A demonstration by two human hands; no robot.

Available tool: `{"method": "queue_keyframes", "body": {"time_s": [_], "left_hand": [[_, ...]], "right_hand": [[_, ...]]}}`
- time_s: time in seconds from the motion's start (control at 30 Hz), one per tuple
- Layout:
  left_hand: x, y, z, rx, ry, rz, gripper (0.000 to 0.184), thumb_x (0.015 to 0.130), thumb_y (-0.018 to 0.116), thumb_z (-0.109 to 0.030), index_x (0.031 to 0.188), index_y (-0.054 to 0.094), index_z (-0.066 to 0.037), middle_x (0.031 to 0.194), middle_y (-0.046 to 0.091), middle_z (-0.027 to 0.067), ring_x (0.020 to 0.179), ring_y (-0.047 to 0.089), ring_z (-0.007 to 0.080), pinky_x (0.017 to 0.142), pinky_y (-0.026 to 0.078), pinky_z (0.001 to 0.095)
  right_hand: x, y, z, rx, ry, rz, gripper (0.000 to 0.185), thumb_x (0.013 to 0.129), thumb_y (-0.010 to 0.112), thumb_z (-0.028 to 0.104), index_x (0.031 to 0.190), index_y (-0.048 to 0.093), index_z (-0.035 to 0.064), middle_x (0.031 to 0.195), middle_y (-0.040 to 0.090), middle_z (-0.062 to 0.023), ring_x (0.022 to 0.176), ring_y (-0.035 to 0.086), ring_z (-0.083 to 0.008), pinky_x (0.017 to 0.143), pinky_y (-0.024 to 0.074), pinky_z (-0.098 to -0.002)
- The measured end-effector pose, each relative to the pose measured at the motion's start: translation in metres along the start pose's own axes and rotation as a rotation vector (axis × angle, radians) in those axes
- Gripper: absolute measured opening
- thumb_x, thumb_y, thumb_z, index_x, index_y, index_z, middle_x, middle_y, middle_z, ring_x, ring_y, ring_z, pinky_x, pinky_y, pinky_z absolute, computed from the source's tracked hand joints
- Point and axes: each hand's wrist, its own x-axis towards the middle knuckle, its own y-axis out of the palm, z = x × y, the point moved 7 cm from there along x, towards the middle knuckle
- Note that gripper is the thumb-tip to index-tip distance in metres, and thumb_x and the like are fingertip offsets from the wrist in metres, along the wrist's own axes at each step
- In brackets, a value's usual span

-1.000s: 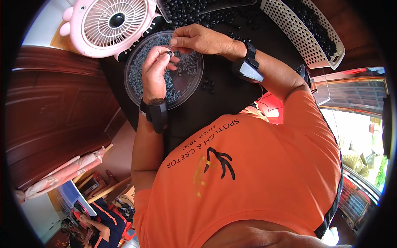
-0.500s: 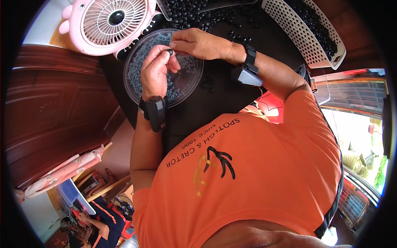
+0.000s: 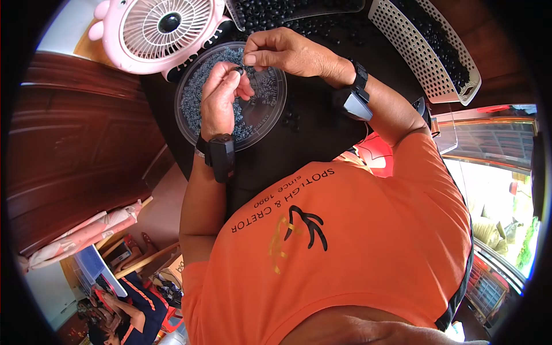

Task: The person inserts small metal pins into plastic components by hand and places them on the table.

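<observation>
My left hand is over a round clear tub of small blue-grey pieces. Its thumb and index finger pinch a small black ring-shaped piece, and the other fingers curl beneath. Just up and to the right, my right hand has its thumb and index finger pressed together above the tub's far side. Anything between those fingertips is too small to make out. A slight gap separates the two hands.
A pink fan stands at the upper left. Black beads fill a clear tray at the top, with more scattered around it. A white perforated basket at the upper right holds black pieces. Another person sits at the lower left.
My right hand has drawn up and slightly right, away from the left hand. The left hand keeps its pinch on the black piece. The whole view has shifted slightly.
</observation>
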Motion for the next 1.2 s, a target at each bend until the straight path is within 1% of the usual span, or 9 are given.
{"method": "queue_keyframes", "body": {"time_s": [0.27, 0.5, 0.6, 0.7, 0.83, 1.03, 1.1, 1.17, 1.2], "left_hand": [[-0.003, 0.009, -0.010, 0.333, 0.101, 0.036, 0.020, 0.094, 0.047, -0.020, 0.098, 0.055, -0.002, 0.081, 0.056, 0.0036, 0.074, 0.053, 0.0104, 0.069, 0.041, 0.0248], [-0.003, 0.007, -0.008, 0.320, 0.084, 0.041, 0.022, 0.094, 0.047, -0.022, 0.097, 0.055, -0.001, 0.080, 0.056, 0.0036, 0.074, 0.052, 0.0102, 0.070, 0.041, 0.0248], [-0.003, 0.010, -0.007, 0.265, 0.069, 0.075, 0.022, 0.094, 0.047, -0.021, 0.099, 0.054, -0.001, 0.082, 0.057, 0.0043, 0.074, 0.053, 0.0108, 0.069, 0.041, 0.0250], [-0.003, 0.013, -0.002, 0.153, 0.034, 0.112, 0.022, 0.094, 0.048, -0.021, 0.101, 0.054, -0.001, 0.083, 0.058, 0.0052, 0.074, 0.054, 0.0115, 0.069, 0.041, 0.0251], [-0.003, 0.011, -0.001, 0.057, 0.029, 0.113, 0.024, 0.094, 0.048, -0.023, 0.103, 0.053, -0.001, 0.085, 0.059, 0.0067, 0.074, 0.055, 0.0139, 0.068, 0.041, 0.0264], [0.001, -0.004, 0.006, -0.175, 0.023, -0.013, 0.017, 0.094, 0.046, -0.019, 0.098, 0.054, -0.003, 0.083, 0.059, 0.0070, 0.070, 0.058, 0.0168, 0.064, 0.044, 0.0276], [0.004, -0.016, 0.012, -0.226, -0.007, -0.090, 0.016, 0.094, 0.048, -0.019, 0.098, 0.054, -0.005, 0.083, 0.060, 0.0076, 0.069, 0.059, 0.0181, 0.063, 0.045, 0.0292], [0.004, -0.024, 0.016, -0.274, -0.045, -0.156, 0.015, 0.093, 0.049, -0.019, 0.098, 0.055, -0.005, 0.083, 0.061, 0.0078, 0.068, 0.059, 0.0184, 0.063, 0.045, 0.0296], [0.005, -0.025, 0.016, -0.289, -0.044, -0.168, 0.015, 0.093, 0.051, -0.020, 0.097, 0.055, -0.006, 0.082, 0.061, 0.0080, 0.067, 0.059, 0.0182, 0.062, 0.046, 0.0296]], "right_hand": [[-0.002, 0.003, 0.003, -0.104, 0.019, 0.052, 0.025, 0.091, 0.062, 0.028, 0.091, 0.066, 0.0029, 0.075, 0.062, -0.0007, 0.073, 0.057, -0.0103, 0.071, 0.0477, -0.0269], [-0.002, 0.003, 0.000, -0.187, 0.059, 0.066, 0.031, 0.089, 0.064, 0.034, 0.086, 0.066, 0.0034, 0.071, 0.061, -0.0007, 0.070, 0.056, -0.0113, 0.066, 0.0451, -0.0268], [-0.004, 0.008, -0.002, -0.036, 0.143, 0.092, 0.030, 0.090, 0.064, 0.031, 0.075, 0.060, 0.0055, 0.064, 0.049, 0.0042, 0.063, 0.044, -0.0056, 0.060, 0.0386, -0.0243], [-0.003, 0.021, -0.022, 0.306, 0.214, 0.178, 0.031, 0.089, 0.065, 0.033, 0.072, 0.061, 0.0069, 0.062, 0.049, 0.0047, 0.061, 0.044, -0.0057, 0.058, 0.0373, -0.0235], [-0.003, 0.021, -0.019, 0.314, 0.221, 0.137, 0.032, 0.087, 0.067, 0.035, 0.074, 0.063, 0.0069, 0.063, 0.052, 0.0042, 0.058, 0.044, -0.0059, 0.055, 0.0362, -0.0214], [0.000, -0.049, 0.014, 0.091, 0.023, -0.349, 0.032, 0.086, 0.070, 0.036, 0.076, 0.065, 0.0061, 0.062, 0.055, 0.0021, 0.056, 0.047, -0.0049, 0.052, 0.0394, -0.0210], [-0.002, -0.082, 0.026, -0.018, -0.053, -0.380, 0.028, 0.086, 0.069, 0.031, 0.083, 0.067, 0.0036, 0.066, 0.058, 0.0015, 0.060, 0.051, -0.0060, 0.055, 0.0422, -0.0217], [-0.012, -0.106, 0.025, -0.142, 0.137, -0.406, 0.012, 0.089, 0.065, 0.019, 0.095, 0.065, 0.0088, 0.082, 0.067, -0.0096, 0.074, 0.065, -0.0255, 0.063, 0.0504, -0.0340], [-0.016, -0.106, 0.032, -0.088, 0.145, -0.403, 0.024, 0.088, 0.067, 0.029, 0.108, 0.067, 0.0142, 0.087, 0.069, -0.0116, 0.073, 0.065, -0.0259, 0.063, 0.0509, -0.0330]]}}
